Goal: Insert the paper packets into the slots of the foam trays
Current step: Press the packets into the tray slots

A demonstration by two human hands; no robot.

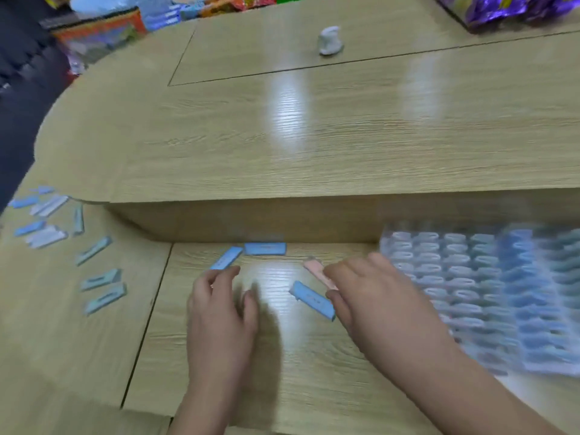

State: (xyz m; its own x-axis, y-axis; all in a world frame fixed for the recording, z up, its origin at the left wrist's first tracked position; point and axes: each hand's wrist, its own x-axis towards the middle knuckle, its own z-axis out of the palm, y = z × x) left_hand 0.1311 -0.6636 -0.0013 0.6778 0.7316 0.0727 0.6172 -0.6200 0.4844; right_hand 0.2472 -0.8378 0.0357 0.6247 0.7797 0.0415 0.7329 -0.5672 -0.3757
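Note:
On the lower desk lie small paper packets: a blue packet (226, 258) just beyond my left fingertips, another blue one (265, 248) by the step, a pink packet (317, 268) and a blue packet (312, 299) next to my right hand. My left hand (219, 312) hovers palm down, fingers relaxed, holding nothing. My right hand (373, 293) lies palm down, its fingers touching the pink and blue packets. The foam tray (489, 296) with rows of filled slots sits at the right, blurred.
Several more blue and white packets (97, 277) are scattered on the left part of the desk. A raised desk tier (314, 136) stands behind, with a small white object (329, 40) on it. Colourful bags (508, 7) and boxes (100, 29) line the far edge.

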